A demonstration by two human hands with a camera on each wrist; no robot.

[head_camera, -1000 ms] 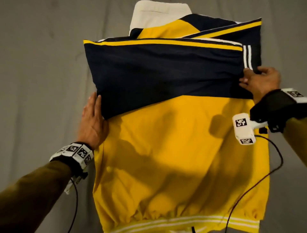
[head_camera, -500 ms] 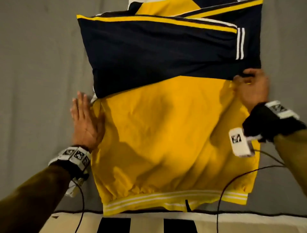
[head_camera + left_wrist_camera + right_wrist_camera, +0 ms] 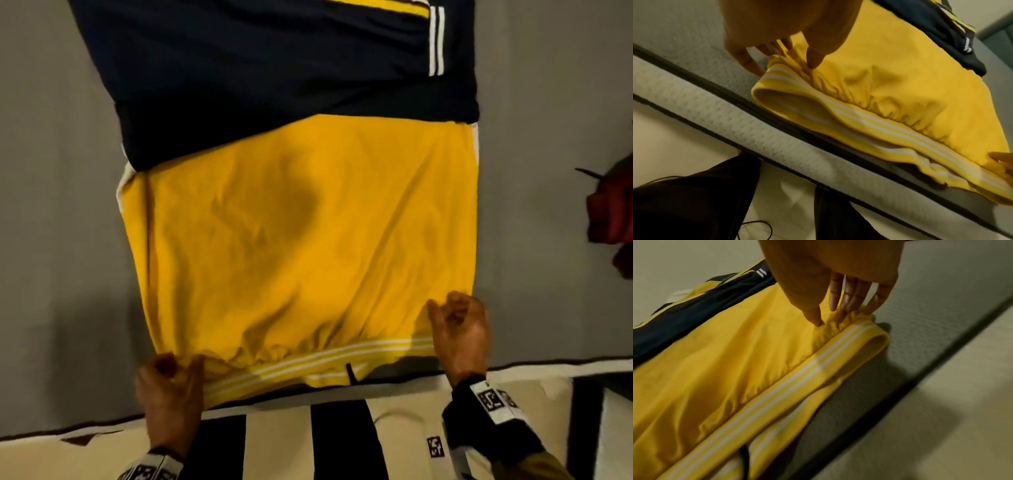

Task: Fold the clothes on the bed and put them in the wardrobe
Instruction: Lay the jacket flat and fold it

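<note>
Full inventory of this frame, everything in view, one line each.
jacket: 1, yellow body with navy sleeves folded across the top, flat on the bed, back side up
hem band: 1, yellow with white stripes, at the jacket's near edge by the mattress edge
bed sheet: 1, grey, under the jacket
mattress side: 1, off-white textured, with a dark piping line along its top
red garment: 1, dark red, bunched at the right edge of the bed
cables: black, on the floor below the bed
wrist bands: 2, black with white marker tags, one on each wrist
left hand: fingertips on the hem's left corner
right hand: fingertips on the hem's right corner
</note>
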